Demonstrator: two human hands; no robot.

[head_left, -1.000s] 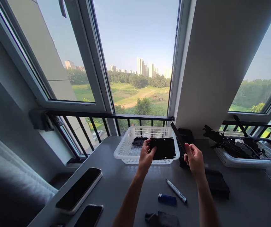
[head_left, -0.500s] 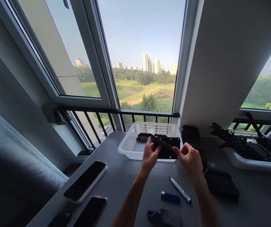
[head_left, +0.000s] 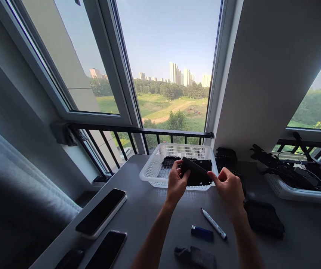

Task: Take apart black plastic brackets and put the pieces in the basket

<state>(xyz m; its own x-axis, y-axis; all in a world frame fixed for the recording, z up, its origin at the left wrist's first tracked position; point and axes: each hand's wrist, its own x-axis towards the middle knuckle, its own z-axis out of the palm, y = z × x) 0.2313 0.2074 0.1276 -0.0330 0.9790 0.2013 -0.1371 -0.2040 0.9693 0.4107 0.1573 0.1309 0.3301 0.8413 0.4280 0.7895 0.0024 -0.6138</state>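
Just in front of the white plastic basket (head_left: 151,172), my left hand (head_left: 176,183) grips a flat black panel (head_left: 198,175) with small notches along its edges. A dark flap or sheet slants across the panel's face; whether it is a separate piece I cannot tell. My right hand (head_left: 229,185) is closed at the panel's right end, thumb and finger pinching its edge or corner. More black slotted parts (head_left: 170,161) lie inside the basket, partly hidden behind the panel.
Two phones (head_left: 104,211) lie at the left. A white marker (head_left: 213,223), a blue lighter (head_left: 202,233) and a dark cloth-like item (head_left: 195,257) are near my arms. At right are black parts (head_left: 226,155), a dark bundle (head_left: 264,219) and a basket of cables (head_left: 297,192).
The panel has tilted slightly, with the slanting dark flap covering more of it. My right hand has shifted a little to the right.
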